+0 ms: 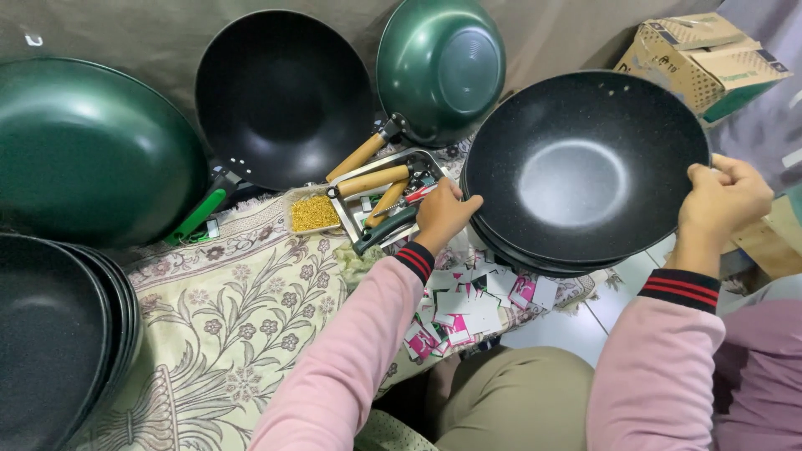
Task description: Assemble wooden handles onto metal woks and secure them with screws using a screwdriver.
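You hold the black speckled wok [585, 167] between both hands, and it sits at the right of the scene, tilted so that its open bowl faces you. It rests on top of a stack of similar black woks [522, 255] whose rims show just beneath its near edge. Your left hand [443, 213] grips the left rim, fingers closed around the edge with the thumb lying along it. Your right hand [723, 196] grips the right rim, fingers curled over the edge and clamped on it. The two grip points lie almost opposite each other across the bowl, so the line between your hands runs left to right through the wok's centre. Neither hand is nearer than the other: both are already in contact. Just left of your left hand, a metal tray [430, 163] holds wooden handles [372, 179], and a small container of yellow fasteners [313, 213] sits beside it. Farther left, a black wok [284, 96] and a green wok [439, 67] lean against the far backdrop, well apart from your hands. The floral cloth [225, 309] covers the bench.
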